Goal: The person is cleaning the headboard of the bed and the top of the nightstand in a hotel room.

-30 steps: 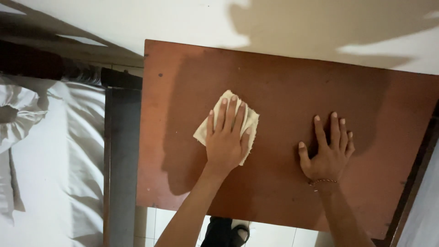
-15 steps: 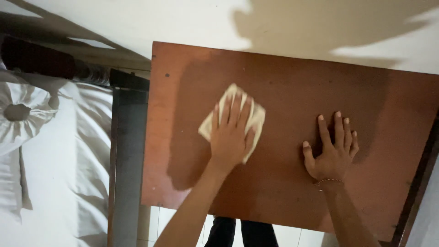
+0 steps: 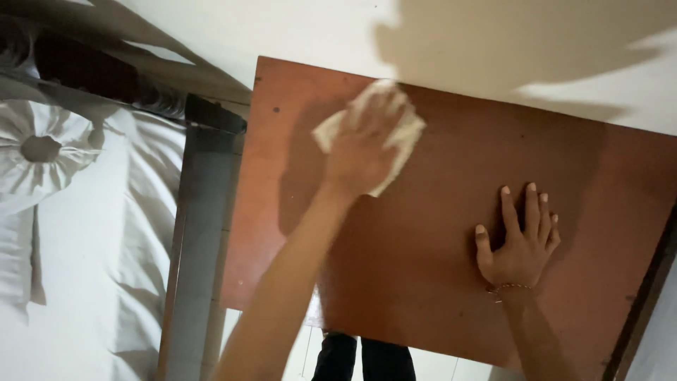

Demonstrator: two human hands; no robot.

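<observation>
A reddish-brown wooden table (image 3: 437, 282) fills the middle of the head view. My left hand (image 3: 363, 148) presses flat on a pale folded cloth (image 3: 405, 134) near the table's far edge; the hand and cloth are motion-blurred. The cloth shows around the hand on both sides. My right hand (image 3: 518, 236) lies flat on the bare tabletop to the right, fingers spread, with a thin bracelet at the wrist. It holds nothing.
A bed with white sheets (image 3: 92, 268) and a knotted white pillow (image 3: 42, 152) stands to the left, its dark frame (image 3: 201, 233) close to the table's left edge. A white wall (image 3: 317, 28) runs behind the table. Dark trouser legs (image 3: 363, 360) show below the near edge.
My left hand has slid the cloth away from me toward the table's far edge. My right hand has stayed flat in the same spot.
</observation>
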